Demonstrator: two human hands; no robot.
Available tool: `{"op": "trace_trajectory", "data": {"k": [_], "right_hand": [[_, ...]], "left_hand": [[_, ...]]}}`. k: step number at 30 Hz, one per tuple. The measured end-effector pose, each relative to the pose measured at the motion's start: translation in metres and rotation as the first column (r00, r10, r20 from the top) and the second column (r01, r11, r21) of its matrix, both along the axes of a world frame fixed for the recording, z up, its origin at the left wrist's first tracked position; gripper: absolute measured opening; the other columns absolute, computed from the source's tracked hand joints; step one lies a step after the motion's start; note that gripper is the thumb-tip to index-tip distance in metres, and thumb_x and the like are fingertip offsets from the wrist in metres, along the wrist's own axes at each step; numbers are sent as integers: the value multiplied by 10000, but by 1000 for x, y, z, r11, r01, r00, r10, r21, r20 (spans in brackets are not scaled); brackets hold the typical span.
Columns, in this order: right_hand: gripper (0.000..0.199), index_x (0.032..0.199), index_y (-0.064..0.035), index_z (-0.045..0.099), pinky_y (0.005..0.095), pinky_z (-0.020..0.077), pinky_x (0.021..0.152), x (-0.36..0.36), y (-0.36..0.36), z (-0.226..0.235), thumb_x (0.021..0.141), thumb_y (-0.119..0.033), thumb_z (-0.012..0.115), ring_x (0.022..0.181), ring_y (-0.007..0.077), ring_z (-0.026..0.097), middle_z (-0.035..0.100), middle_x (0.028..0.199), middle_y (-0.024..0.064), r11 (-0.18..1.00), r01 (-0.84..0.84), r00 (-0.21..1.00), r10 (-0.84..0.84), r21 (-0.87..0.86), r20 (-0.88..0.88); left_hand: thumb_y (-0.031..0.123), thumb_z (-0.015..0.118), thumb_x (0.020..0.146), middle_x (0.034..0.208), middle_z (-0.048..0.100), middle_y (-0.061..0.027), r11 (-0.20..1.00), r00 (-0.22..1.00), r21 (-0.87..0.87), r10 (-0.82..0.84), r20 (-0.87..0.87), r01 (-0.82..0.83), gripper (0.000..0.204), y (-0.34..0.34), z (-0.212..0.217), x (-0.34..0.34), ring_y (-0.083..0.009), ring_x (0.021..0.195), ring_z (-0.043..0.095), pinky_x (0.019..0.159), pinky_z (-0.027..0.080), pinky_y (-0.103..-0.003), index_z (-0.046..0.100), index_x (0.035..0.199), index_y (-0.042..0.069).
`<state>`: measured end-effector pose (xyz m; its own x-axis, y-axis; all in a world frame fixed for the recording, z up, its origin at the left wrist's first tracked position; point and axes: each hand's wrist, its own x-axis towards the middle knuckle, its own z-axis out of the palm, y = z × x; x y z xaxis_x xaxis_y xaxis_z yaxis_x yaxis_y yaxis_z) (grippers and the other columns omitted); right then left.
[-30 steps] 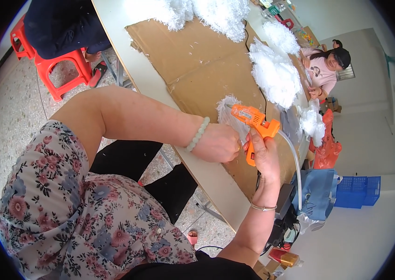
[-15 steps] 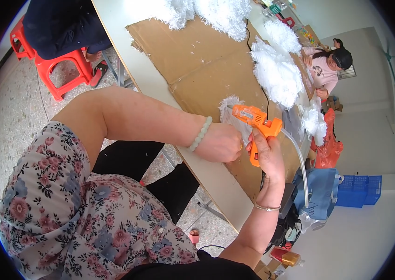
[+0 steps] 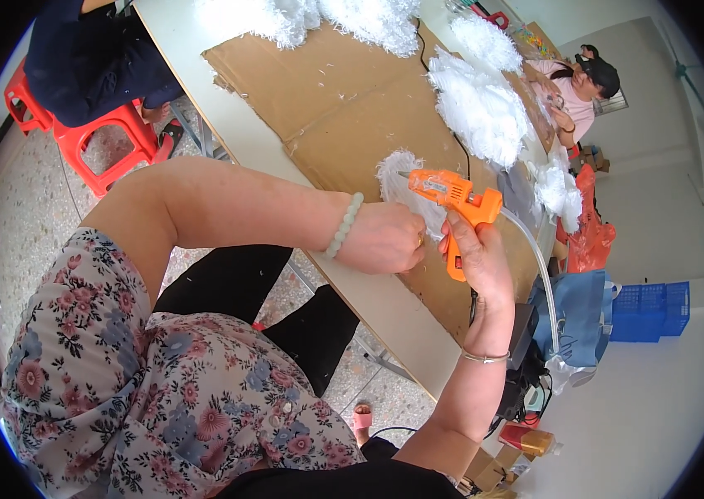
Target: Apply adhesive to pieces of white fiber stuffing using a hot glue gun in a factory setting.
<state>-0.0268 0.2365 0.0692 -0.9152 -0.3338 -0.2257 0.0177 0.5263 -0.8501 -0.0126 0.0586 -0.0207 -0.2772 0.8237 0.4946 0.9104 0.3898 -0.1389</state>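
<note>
My right hand [image 3: 483, 262] is wrapped round the handle of an orange hot glue gun [image 3: 452, 190], its nozzle pointing left. A long translucent glue stick [image 3: 541, 258] curves out of the gun's back and down to the right. My left hand [image 3: 385, 239] is closed in a fist just left of the gun's handle. From beyond its fingers a white feathery piece [image 3: 398, 185] spreads out under the nozzle. The nozzle tip lies over this piece; whether they touch I cannot tell. The fingertips of my left hand are hidden.
Brown cardboard [image 3: 352, 100] covers much of the table [image 3: 244, 125]. Fluffy white heaps [image 3: 481, 108] lie along its far side, with a black cord beside them. Another person [image 3: 572, 91] works across the table. Red stools [image 3: 98, 137] stand at left, a blue bag [image 3: 580, 320] and blue crates [image 3: 651, 309] at right.
The view has shifted slightly. The glue gun has drawn a little away from my left fist, and its nozzle now shows clear over the white feathery piece. Both grips look the same.
</note>
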Motion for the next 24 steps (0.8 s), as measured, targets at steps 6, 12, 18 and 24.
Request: {"op": "trace_trajectory", "data": {"k": [6,12,18,24], "right_hand": [[279,865,-40,602,238,416,538,-6,-2,-4,920,-312,573,610,93,559,582,684,13,996,-41,999,43,81,-21],[277,867,-42,602,238,411,533,-8,-4,-8,921,-312,571,601,93,552,579,665,9,993,-67,991,78,101,-107],[273,925,-19,600,250,446,597,9,18,3,930,-290,560,660,112,567,604,770,48,998,28,996,-33,-63,-79],[296,955,-2,591,274,449,704,25,48,-2,931,-296,561,740,130,565,609,809,59,995,-4,987,-13,-103,-158]], "left_hand": [[200,579,723,810,600,-101,999,998,-22,39,-50,-40,271,0,-6,0,-225,707,578,588,471,-329,641,923,28],[208,568,758,971,620,-140,999,999,1,44,15,-44,286,-5,-3,5,-270,805,600,673,502,-362,637,999,70],[203,550,809,1123,601,-191,997,996,31,74,45,-75,308,-20,2,19,-337,1094,566,932,456,-439,615,1077,66],[217,626,783,1050,621,-154,987,992,135,76,97,-89,267,-42,5,31,-308,1067,572,916,460,-385,612,992,51]]}}
